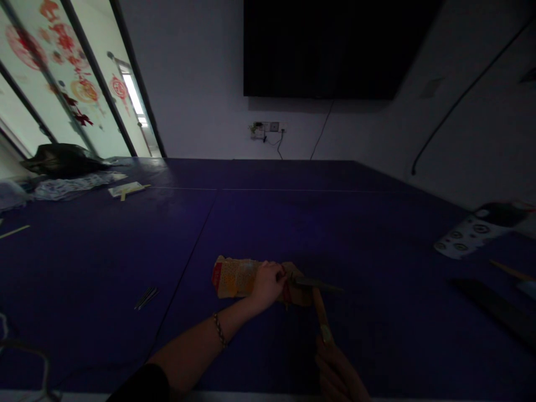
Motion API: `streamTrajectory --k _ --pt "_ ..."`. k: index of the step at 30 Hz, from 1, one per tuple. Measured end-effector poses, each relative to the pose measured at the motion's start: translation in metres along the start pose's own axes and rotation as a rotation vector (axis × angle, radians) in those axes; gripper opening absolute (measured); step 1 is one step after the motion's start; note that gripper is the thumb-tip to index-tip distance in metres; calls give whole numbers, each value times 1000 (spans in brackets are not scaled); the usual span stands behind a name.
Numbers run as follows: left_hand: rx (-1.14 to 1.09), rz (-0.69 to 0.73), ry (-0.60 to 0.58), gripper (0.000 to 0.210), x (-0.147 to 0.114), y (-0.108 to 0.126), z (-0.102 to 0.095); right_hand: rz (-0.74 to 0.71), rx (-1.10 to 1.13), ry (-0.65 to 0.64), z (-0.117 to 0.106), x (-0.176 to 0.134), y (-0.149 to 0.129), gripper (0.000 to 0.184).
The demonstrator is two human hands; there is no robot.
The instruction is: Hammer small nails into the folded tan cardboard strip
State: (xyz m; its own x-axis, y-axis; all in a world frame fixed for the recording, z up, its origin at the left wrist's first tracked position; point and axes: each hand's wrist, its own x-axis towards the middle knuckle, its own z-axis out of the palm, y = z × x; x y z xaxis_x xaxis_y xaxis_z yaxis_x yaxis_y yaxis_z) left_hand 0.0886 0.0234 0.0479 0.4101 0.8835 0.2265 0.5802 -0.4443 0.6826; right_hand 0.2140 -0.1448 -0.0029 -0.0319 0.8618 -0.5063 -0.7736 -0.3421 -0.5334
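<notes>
My right hand [340,371] is wrapped round the wooden handle of a hammer [320,310]. The dark, long hammer head lies over the right end of a flattened piece of printed cardboard [234,278], close to my left fingertips. My left hand [267,282] rests on the cardboard, its thumb and fingers pinched together; whatever they hold is too small and dark to make out. Something red shows on the cardboard beside those fingertips. Further left on the purple table [268,223] lie several thin metal pieces that look like nails [146,298].
A white patterned bag [464,237] and a dark flat bar [494,310] lie at the right. At the far left are a black bag [69,161], crumpled plastic [71,186] and a white packet [127,190]. A pale cable [44,368] sits near left.
</notes>
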Motion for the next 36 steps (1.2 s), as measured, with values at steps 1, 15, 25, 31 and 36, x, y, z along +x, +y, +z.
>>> streamTrajectory --k 1,15,25,31,36 --pt "-5 -11 4 7 0 0 0 10 -12 5 0 -1 -1 35" --pt "-74 -57 -14 5 7 -9 2 -261 -178 371 44 -19 -8 50" --pt "-76 -61 -10 3 8 -12 7 -383 -773 289 76 -26 -18 25" --pt "-73 -51 -7 3 8 -12 9 -493 -1070 293 89 -27 -23 29" --pt "-73 -59 14 1 7 -12 10 -548 -1279 284 89 -26 -24 27"
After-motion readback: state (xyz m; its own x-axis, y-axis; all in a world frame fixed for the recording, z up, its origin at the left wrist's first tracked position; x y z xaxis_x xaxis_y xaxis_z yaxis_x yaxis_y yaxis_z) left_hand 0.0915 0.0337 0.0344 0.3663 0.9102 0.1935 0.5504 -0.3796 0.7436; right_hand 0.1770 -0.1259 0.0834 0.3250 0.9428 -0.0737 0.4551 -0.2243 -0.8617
